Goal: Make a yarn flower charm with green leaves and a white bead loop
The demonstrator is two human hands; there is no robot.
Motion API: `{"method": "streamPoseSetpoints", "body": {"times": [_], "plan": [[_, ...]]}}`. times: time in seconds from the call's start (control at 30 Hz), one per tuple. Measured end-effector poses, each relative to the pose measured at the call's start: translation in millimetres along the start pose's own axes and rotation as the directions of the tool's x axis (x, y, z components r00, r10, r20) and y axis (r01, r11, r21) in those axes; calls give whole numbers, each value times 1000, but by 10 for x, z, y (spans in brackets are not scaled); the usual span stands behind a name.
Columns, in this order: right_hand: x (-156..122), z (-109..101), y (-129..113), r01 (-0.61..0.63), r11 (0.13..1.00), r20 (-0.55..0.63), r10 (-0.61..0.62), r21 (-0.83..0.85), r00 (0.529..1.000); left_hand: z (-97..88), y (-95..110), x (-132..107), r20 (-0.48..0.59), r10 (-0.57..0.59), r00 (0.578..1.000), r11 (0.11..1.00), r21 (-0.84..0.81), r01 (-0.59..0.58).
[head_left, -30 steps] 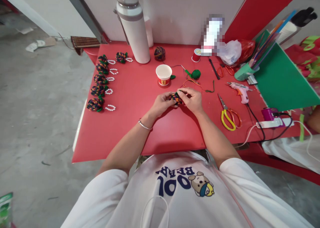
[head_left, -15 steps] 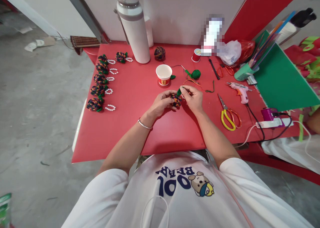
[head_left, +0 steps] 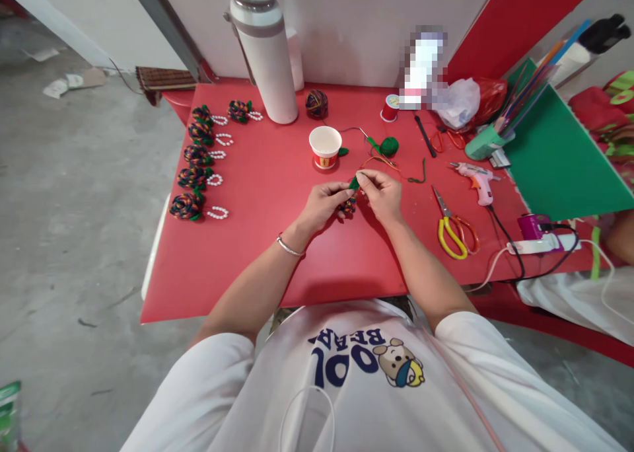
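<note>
Between my two hands is a crocheted flower (head_left: 347, 205) in dark multicoloured yarn, with a green crocheted leaf (head_left: 353, 183) at its top. My left hand (head_left: 324, 204) is closed around the flower from the left, its thumb lying against the base of the leaf. The fingertips of my right hand (head_left: 380, 193) pinch the leaf's upper tip. A bit of white beading shows beside the right fingers, mostly hidden. Just beyond the hands stands a paper cup (head_left: 325, 149), with another green leaf (head_left: 343, 152) at its side.
Several finished flowers with bead loops (head_left: 187, 206) line the table's left side. A white flask (head_left: 270, 69) and yarn ball (head_left: 316, 104) stand at the back. To the right lie scissors (head_left: 450, 230), a pink glue gun (head_left: 476, 181), a green yarn ball (head_left: 389, 146) and a power strip (head_left: 537, 244).
My left thumb has shifted up and right from the flower's body to the leaf's base. My right hand keeps its pinch with hardly any movement.
</note>
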State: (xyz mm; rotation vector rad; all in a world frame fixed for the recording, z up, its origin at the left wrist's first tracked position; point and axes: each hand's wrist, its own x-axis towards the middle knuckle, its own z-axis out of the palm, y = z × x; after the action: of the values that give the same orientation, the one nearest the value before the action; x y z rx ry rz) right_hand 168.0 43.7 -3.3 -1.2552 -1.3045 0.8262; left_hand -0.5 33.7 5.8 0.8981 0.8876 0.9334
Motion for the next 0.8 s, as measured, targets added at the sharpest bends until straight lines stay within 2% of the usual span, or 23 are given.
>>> {"method": "streamPoseSetpoints", "body": {"times": [0.13,0.27,0.4,0.47,0.67,0.8], "plan": [[18,-4,11,-46,998,4,46,44,999,-2,-8,8,-25,9,1000,1000,0,-9],[24,2,42,1,1000,-2,-1,17,1000,-1,-21,12,-45,52,998,998,-17,-53],[39,28,104,61,996,-22,-63,-60,998,-14,-20,7,-16,66,998,997,-35,-67],[41,33,118,58,997,-13,-59,-45,998,-25,-21,8,-13,66,998,997,-45,-67],[19,-21,85,-22,1000,111,22,2,994,-25,-23,20,-91,68,994,996,-59,-73],[2,-50,59,-43,999,150,39,22,988,-14,-14,14,-61,59,996,996,-56,-63]]}}
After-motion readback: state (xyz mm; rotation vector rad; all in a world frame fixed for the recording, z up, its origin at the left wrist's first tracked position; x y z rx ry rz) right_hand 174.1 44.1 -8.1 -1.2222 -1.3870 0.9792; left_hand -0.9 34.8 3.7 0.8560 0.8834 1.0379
